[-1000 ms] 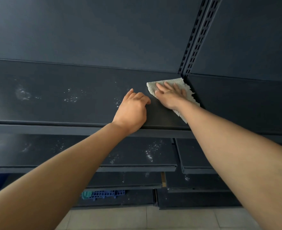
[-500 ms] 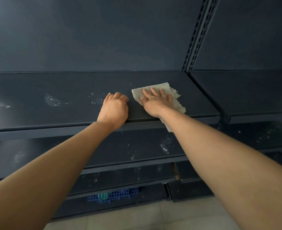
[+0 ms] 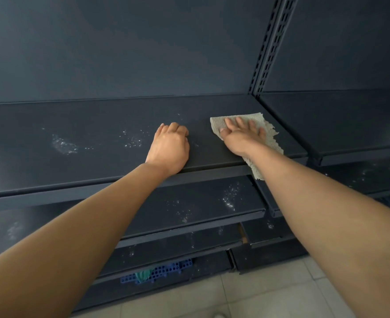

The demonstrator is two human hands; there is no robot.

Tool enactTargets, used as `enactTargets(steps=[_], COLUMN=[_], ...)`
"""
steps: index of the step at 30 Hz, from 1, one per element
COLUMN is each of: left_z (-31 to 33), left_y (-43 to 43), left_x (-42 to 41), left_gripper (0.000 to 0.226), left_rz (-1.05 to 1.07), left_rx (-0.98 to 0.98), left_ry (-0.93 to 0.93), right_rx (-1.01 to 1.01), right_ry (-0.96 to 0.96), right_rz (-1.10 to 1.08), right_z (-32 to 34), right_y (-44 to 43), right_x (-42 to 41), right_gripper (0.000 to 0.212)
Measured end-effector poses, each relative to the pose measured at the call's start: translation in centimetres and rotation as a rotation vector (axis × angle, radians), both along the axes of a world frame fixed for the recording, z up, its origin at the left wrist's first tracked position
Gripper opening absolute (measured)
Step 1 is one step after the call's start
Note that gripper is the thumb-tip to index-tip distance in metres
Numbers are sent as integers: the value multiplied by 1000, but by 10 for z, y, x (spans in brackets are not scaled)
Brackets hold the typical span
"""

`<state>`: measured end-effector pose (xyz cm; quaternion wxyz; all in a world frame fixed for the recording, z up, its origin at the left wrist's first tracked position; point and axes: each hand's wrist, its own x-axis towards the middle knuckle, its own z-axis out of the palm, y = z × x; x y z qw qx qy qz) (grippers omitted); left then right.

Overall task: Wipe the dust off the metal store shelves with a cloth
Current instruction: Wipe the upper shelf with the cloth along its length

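A dark metal shelf (image 3: pixel 97 125) runs across the view at arm height, with white dust patches (image 3: pixel 64 145) on its left half. My right hand (image 3: pixel 239 136) lies flat on a pale grey ribbed cloth (image 3: pixel 270 137), pressing it onto the shelf near its right end. One frayed end of the cloth hangs over the front edge. My left hand (image 3: pixel 170 149) rests on the shelf beside it, fingers curled, with nothing in it.
A slotted upright post (image 3: pixel 269 44) divides this bay from the neighbouring shelf (image 3: pixel 340 125) on the right. Lower dusty shelves (image 3: pixel 200 200) step out below. A blue plastic grid with something green (image 3: pixel 157 270) lies on the bottom shelf. Pale floor tiles (image 3: pixel 212 299) show underneath.
My right hand slid the cloth left from the upright post, then back a little to the right. My left hand stayed resting on the shelf while the view shifted.
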<state>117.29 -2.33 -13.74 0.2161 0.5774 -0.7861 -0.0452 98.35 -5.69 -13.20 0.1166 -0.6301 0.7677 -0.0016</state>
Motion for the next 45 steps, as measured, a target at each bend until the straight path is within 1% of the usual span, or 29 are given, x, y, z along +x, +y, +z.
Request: enactTargets(steps=[8,15,18,20,23,26,28,34,37,41,45], left_z=[-3,-6,-7,-6,-6,-6,-6,-5,-6,-6,-5], left_y=[-10,-14,-13,-12,-12,-12,-12,-7,-3,4,17], left_x=[-1,-5,-5,-5,-5,-5,-5,-3,-4,-8,-1], left_gripper=[33,28,31,37,39,32,28,30,28,28,29], left_rz=[9,63,71,81,107,133,144,154,145,110,98], left_rx=[62,-40,-80,-91,-100,-100,-102,-104,-111,-109,-126], left_ry=[-31,-3,-25,-48,-56,-51,-45,-72,-93,-80,-39], right_rx=[6,-7,-7,3,15,18,13,-53,-53,-37,6], right_ry=[19,19,23,1,-44,-61,-75,-104,-96,-33,-2], right_rz=[52,141,188,244,372,506,548,475,376,191,77], right_z=[-1,-1,1,2,2,2,2,-2,-1,-1,2], right_y=[-54,-103,-117,-122,-121,-110,-102,-69,-55,-37,-28], right_x=[-2,9,22,36,62,85,89,56,21,-19,-7], right_gripper=[53,53,53,52,51,52,52,50,50,51,51])
